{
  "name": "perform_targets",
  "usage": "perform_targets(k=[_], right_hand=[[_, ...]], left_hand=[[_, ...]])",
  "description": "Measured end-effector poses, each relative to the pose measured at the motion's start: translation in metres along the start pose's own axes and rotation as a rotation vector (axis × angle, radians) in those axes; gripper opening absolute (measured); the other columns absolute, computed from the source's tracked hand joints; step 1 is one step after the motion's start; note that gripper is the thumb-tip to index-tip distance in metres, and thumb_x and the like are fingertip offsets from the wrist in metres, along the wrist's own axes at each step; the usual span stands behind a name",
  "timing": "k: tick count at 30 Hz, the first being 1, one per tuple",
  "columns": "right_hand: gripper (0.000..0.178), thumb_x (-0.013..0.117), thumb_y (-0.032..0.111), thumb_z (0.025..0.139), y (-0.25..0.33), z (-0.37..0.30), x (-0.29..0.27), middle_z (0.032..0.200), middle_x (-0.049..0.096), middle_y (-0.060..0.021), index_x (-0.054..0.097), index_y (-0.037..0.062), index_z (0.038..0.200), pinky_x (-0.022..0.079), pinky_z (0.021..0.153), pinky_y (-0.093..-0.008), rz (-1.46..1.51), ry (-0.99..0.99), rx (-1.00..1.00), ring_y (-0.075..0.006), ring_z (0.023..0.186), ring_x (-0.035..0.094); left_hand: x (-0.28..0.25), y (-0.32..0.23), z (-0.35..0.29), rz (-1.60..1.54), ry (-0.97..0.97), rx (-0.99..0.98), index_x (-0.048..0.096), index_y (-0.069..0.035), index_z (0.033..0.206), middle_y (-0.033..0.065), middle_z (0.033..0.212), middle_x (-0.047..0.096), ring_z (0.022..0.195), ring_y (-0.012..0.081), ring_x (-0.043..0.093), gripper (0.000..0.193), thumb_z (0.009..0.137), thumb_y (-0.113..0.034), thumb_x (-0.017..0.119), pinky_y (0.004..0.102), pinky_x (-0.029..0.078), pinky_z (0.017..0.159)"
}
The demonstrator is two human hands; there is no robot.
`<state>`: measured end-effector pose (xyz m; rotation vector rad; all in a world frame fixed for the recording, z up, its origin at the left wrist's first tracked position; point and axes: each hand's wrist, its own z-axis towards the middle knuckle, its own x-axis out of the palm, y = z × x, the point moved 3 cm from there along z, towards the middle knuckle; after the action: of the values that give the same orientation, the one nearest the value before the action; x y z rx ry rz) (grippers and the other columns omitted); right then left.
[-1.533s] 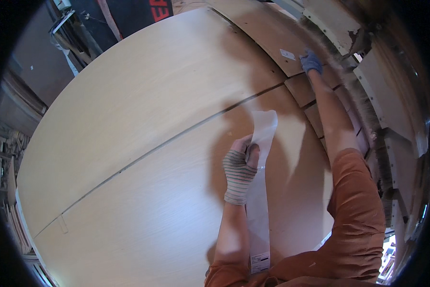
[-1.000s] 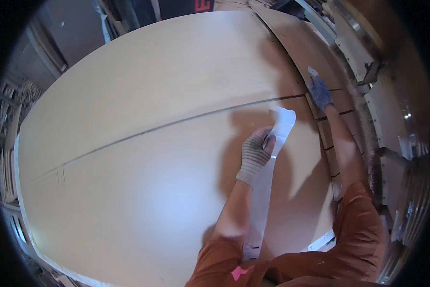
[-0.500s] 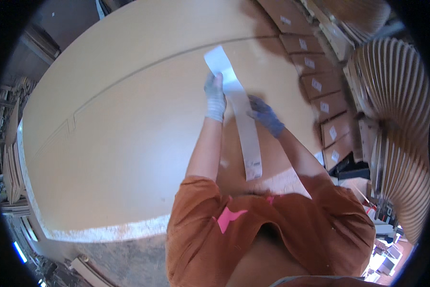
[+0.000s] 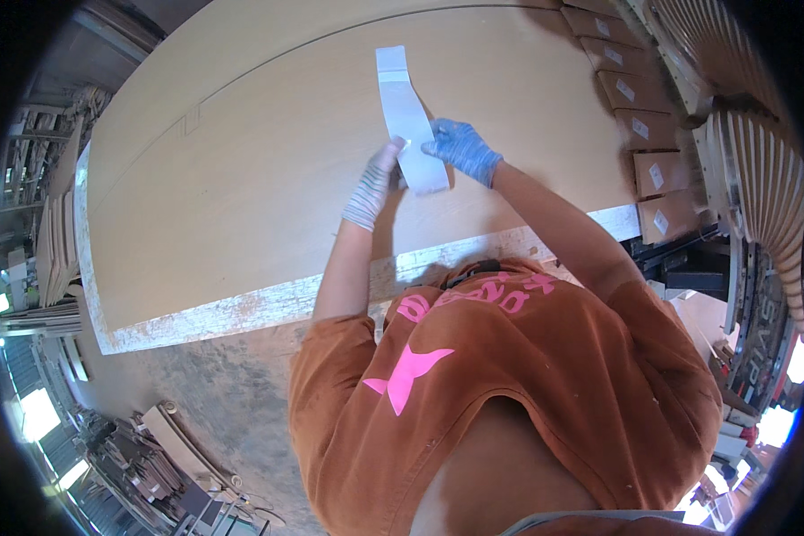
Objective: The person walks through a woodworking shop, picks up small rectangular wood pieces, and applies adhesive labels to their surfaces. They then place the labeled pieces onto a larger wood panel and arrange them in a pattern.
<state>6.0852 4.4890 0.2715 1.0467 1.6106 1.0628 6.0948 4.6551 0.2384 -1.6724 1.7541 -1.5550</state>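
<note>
One long white strip (image 4: 409,116) lies on the large pale wooden panel (image 4: 268,161), its near end pinched between two gloved hands: the left hand (image 4: 375,183), in a striped grey glove, closes its fingers on the strip's left edge, and the right hand (image 4: 460,150), in a blue glove, grips the right edge. To the right of the panel, about six brown labelled boxes (image 4: 639,125) sit in a row.

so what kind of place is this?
Likely a woodworking shop or panel factory: a big pale plywood sheet on a worn bench, stacked curved wooden parts at right, and gloved hands on a white strip.
</note>
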Motion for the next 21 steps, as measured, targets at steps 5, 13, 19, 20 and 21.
perform_targets(k=[5,13,19,20,21], right_hand=[[0.039,0.061,0.024,0.084,0.028,-0.008,0.025,0.102,0.062,-0.0100,0.055,0.0034,0.117,0.051,0.075,-0.0298,0.206,-0.074,0.122,-0.0176,0.086,0.061],[0.043,0.057,0.021,0.088,0.041,-0.040,0.069,0.099,0.062,-0.0083,0.046,0.0065,0.127,0.050,0.079,-0.0264,0.292,0.081,0.051,-0.0153,0.090,0.061],[0.043,0.059,0.009,0.086,0.043,-0.045,0.105,0.099,0.063,-0.0090,0.046,0.0052,0.127,0.050,0.081,-0.0263,0.286,0.066,-0.165,-0.0141,0.091,0.060],[0.043,0.059,0.007,0.086,0.045,-0.046,0.109,0.099,0.063,-0.0093,0.046,0.0050,0.127,0.050,0.081,-0.0261,0.277,0.040,-0.159,-0.0139,0.091,0.060],[0.043,0.059,0.006,0.085,0.047,-0.047,0.113,0.099,0.063,-0.0092,0.046,0.0049,0.126,0.049,0.081,-0.0260,0.288,0.051,-0.179,-0.0139,0.091,0.060]], left_hand=[[-0.002,-0.003,-0.038,0.185,-0.152,0.077,0.057,-0.001,0.115,0.0067,0.100,0.062,0.087,0.0180,0.060,0.039,0.083,-0.024,0.063,0.0284,0.048,0.076],[-0.047,-0.021,-0.069,-0.100,-0.359,0.184,0.052,-0.001,0.118,0.0074,0.102,0.060,0.088,0.0182,0.061,0.041,0.083,-0.019,0.062,0.0309,0.051,0.076],[-0.082,-0.031,-0.077,-0.052,-0.453,0.244,0.054,0.000,0.117,0.0072,0.100,0.061,0.086,0.0184,0.061,0.038,0.082,-0.016,0.061,0.0311,0.051,0.075],[-0.087,-0.032,-0.078,-0.036,-0.465,0.263,0.055,0.000,0.115,0.0075,0.099,0.062,0.085,0.0179,0.061,0.038,0.082,-0.015,0.061,0.0308,0.051,0.074],[-0.092,-0.034,-0.078,-0.026,-0.476,0.286,0.056,0.001,0.114,0.0077,0.098,0.063,0.084,0.0175,0.061,0.037,0.081,-0.015,0.061,0.0305,0.051,0.074]])
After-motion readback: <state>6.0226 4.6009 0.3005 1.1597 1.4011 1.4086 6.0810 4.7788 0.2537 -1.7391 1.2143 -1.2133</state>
